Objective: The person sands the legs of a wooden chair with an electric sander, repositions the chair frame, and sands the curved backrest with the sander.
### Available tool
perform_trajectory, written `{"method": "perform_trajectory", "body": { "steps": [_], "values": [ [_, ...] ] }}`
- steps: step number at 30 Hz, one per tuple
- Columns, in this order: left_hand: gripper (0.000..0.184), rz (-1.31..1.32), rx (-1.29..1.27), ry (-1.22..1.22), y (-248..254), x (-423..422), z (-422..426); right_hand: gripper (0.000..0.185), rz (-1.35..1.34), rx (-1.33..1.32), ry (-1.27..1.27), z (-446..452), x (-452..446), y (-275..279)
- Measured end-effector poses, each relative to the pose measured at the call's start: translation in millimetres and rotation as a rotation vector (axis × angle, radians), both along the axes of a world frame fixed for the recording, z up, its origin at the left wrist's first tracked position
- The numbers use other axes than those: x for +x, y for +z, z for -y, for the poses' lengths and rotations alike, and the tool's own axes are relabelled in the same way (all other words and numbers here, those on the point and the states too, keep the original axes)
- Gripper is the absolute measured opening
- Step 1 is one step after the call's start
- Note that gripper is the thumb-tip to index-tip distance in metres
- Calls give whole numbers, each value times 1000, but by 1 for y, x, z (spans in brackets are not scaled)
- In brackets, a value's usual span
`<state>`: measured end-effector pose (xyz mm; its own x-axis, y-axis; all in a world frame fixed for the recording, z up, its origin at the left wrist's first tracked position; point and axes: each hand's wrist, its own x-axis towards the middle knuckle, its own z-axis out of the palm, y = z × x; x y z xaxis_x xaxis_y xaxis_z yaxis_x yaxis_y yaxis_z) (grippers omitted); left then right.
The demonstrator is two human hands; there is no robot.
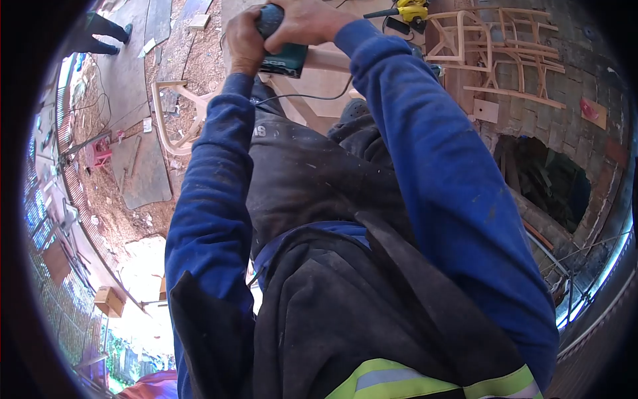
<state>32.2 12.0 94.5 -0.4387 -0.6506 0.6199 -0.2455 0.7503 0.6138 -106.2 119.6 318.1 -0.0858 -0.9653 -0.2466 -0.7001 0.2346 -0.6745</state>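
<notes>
The floor (578, 86) carries everything, sawdust and loose boards toward its left edge, brick paving toward its right. On the far right of it a stack of chair frames (460, 36) lies beyond a dark hole (558, 179) in the paving; nearer its left edge is a lone chair frame (203, 106), well apart from the hands. Another person's legs (103, 38) show at the far left corner. Ahead of the wearer's legs are pale wooden parts, among them a bar (329, 61), its long axis running roughly sideways from beside the power tool (284, 61) to under the right forearm. That tool sits directly below and between the fingers, body toward the wearer; its own long axis is foreshortened, and whether its base touches wood is hidden. A yellow tool (413, 11) lies beyond the right sleeve. The left hand (242, 41) has its fingers curled closed around the tool's dark grip; the right hand (312, 23) closes over it from the other side, its fingers partly hidden, and is the nearer to the bar. A thin cord (312, 98) loops below
</notes>
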Motion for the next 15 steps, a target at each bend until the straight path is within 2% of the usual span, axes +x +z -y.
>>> {"method": "perform_trajectory", "body": {
  "steps": [2, 5, 8, 9, 12, 15],
  "values": [
    [22, -54, 307, 36, 10, -3, -6, 68, 48, 70, -16, 7, 2, 5],
    [21, -107, 405, 24, 21, -13, -4, 69, 87, 83, -29, 11, -9, -1],
    [18, -24, 124, 50, 27, -29, -32, 71, 114, 149, -68, -10, -23, 1],
    [42, 62, -29, -15, 20, -31, -22, 72, 80, 142, -74, -18, -31, 2],
    [48, 76, 43, -57, 19, -69, -58, 74, 32, 136, -129, -55, -59, 2],
    [36, 27, 76, -145, 7, -115, -93, 74, 45, 134, -202, -98, -88, 2]
  ]
}}
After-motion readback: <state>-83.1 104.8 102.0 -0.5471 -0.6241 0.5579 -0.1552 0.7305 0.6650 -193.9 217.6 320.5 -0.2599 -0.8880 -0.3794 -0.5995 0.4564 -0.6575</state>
